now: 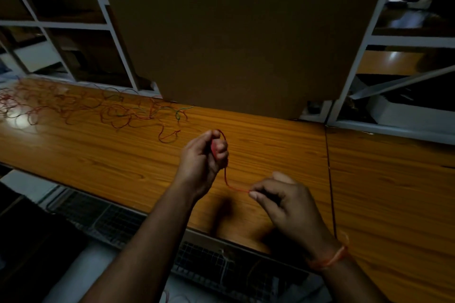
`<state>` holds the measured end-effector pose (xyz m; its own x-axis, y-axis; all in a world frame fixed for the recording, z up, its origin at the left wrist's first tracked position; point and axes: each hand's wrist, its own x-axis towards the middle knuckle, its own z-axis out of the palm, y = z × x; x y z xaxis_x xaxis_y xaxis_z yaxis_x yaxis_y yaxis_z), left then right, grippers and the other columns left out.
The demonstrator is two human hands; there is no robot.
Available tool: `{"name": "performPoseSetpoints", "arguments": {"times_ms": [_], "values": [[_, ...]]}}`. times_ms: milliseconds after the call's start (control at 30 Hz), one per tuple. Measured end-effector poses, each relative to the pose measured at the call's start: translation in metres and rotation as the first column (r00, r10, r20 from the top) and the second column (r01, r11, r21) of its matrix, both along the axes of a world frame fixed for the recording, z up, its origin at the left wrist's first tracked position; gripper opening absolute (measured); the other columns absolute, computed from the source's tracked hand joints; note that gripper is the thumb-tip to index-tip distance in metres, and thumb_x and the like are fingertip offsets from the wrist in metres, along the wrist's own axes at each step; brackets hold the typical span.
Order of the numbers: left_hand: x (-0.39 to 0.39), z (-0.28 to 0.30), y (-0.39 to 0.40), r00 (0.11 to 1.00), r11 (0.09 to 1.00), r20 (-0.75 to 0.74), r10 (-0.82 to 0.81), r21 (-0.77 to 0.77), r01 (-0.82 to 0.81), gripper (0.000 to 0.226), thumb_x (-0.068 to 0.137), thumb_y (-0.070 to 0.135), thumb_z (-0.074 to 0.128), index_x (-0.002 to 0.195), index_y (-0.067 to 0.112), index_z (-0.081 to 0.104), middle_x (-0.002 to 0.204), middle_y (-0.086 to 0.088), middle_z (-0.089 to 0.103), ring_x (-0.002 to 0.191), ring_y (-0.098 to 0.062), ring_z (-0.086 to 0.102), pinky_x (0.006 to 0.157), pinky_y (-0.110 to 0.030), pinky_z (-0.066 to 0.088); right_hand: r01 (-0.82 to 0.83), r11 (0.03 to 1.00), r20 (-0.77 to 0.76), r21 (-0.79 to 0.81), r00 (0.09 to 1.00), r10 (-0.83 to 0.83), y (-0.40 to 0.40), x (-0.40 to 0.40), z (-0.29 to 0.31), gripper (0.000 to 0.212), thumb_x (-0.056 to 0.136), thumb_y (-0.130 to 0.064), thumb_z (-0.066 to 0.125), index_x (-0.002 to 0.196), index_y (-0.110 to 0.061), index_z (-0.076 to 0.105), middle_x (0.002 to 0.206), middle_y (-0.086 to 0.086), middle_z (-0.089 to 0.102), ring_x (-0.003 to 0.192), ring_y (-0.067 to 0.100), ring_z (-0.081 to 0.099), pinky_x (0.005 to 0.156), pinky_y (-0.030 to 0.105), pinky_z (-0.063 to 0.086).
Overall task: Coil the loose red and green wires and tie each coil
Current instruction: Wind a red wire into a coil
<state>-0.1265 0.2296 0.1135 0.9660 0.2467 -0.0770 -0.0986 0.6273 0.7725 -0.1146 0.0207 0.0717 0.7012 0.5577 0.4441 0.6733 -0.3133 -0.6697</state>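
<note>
My left hand [205, 158] is raised over the wooden table [270, 145] with its fingers curled round a small coil of red wire [213, 147]. From that coil a red wire strand [227, 179] hangs down and runs right to my right hand [286, 200], which pinches its free end between thumb and forefinger. A tangle of loose red and green wires [81, 106] lies spread across the table at the left, its nearest end [170, 135] just left of my left hand.
A large brown cardboard panel [234, 32] stands upright at the table's back. White metal shelving [61, 24] flanks it on both sides. A wire-mesh rack [221, 261] sits below the table's near edge. A seam [330, 174] splits the tabletop at right.
</note>
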Motion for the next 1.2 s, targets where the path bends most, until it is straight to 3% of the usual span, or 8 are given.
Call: {"name": "performPoseSetpoints", "arguments": {"times_ms": [100,200,400,600,667,767,967,1200], "values": [[-0.008,-0.009,-0.01,0.999,0.898,0.0,-0.051,0.437,0.046,0.023,0.11,0.024,0.036,0.106,0.008,0.052,0.069,-0.006,0.06,0.058,-0.018,0.055,0.055,-0.027,0.043,-0.055,0.998,0.128,0.013,0.99,0.052,0.005,0.003,0.033,0.006,0.095,-0.026,0.069,0.099,-0.026,0.075,0.085,-0.008,0.056,0.076,0.006,0.056,0.06,0.021,0.042],[-0.011,-0.016,-0.018,0.988,0.824,0.0,-0.152,0.553,0.127,0.026,0.11,0.026,0.038,0.102,0.005,0.052,0.063,-0.004,0.053,0.052,-0.017,0.048,0.05,-0.026,0.04,-0.06,0.998,0.21,0.004,0.976,0.058,0.01,0.014,0.061,0.008,0.093,-0.022,0.071,0.1,-0.023,0.075,0.086,-0.006,0.056,0.077,0.005,0.054,0.061,0.018,0.04],[-0.014,-0.015,-0.024,0.971,0.886,-0.004,-0.238,0.408,0.219,0.038,0.106,0.043,0.04,0.096,0.011,0.058,0.057,0.002,0.028,0.048,-0.011,0.019,0.046,-0.024,0.015,-0.082,0.996,0.203,0.033,0.976,0.073,0.019,0.038,0.082,0.011,0.09,-0.014,0.073,0.098,-0.021,0.075,0.091,-0.011,0.061,0.085,0.003,0.06,0.069,0.018,0.049],[-0.018,-0.011,-0.017,0.961,0.878,0.016,-0.276,0.41,0.245,0.036,0.106,0.038,0.042,0.091,0.011,0.059,0.058,0.005,0.029,0.049,-0.01,0.021,0.045,-0.021,0.02,-0.004,0.987,-0.04,0.164,0.999,0.011,0.025,0.056,0.062,0.012,0.093,-0.022,0.072,0.103,-0.028,0.073,0.099,-0.012,0.069,0.09,0.01,0.065,0.075,0.035,0.057],[-0.018,-0.007,-0.016,0.955,0.888,0.019,-0.298,0.373,0.27,0.032,0.106,0.035,0.043,0.085,0.015,0.056,0.058,0.006,0.028,0.049,-0.01,0.02,0.045,-0.022,0.018,0.005,0.986,-0.162,0.166,0.986,0.022,0.027,0.056,0.052,0.009,0.096,-0.027,0.068,0.104,-0.029,0.072,0.095,-0.016,0.069,0.083,0.005,0.065,0.069,0.031,0.054],[-0.016,-0.002,-0.017,0.947,0.912,0.032,-0.32,0.283,0.299,0.031,0.106,0.033,0.041,0.082,0.018,0.053,0.057,0.007,0.024,0.048,-0.01,0.016,0.046,-0.026,0.012,0.006,0.974,-0.343,0.226,0.936,0.074,0.029,0.048,0.039,0.02,0.103,-0.033,0.055,0.1,-0.022,0.072,0.076,-0.02,0.064,0.067,-0.003,0.057,0.061,0.016,0.04],[-0.01,0.001,-0.022,0.951,0.95,0.031,-0.309,0.051,0.307,0.035,0.103,0.037,0.039,0.075,0.019,0.051,0.054,0.008,0.023,0.047,-0.01,0.012,0.044,-0.024,0.012,0.055,0.96,-0.554,0.274,0.825,0.112,0.033,0.035,0.025,0.033,0.108,-0.041,0.04,0.098,-0.022,0.066,0.076,-0.022,0.06,0.068,-0.003,0.05,0.066,0.024,0.037],[-0.004,-0.005,-0.026,0.98,0.979,-0.073,-0.186,0.065,0.191,0.026,0.092,0.034,0.048,0.07,0.02,0.048,0.053,0.008,0.024,0.043,-0.008,0.014,0.043,-0.023,0.01,0.054,0.874,-0.762,0.484,0.517,0.39,0.027,0.035,0.029,0.023,0.1,-0.034,0.051,0.091,-0.014,0.06,0.073,0.001,0.058,0.066,0.012,0.047,0.055,0.026,0.031]]}}
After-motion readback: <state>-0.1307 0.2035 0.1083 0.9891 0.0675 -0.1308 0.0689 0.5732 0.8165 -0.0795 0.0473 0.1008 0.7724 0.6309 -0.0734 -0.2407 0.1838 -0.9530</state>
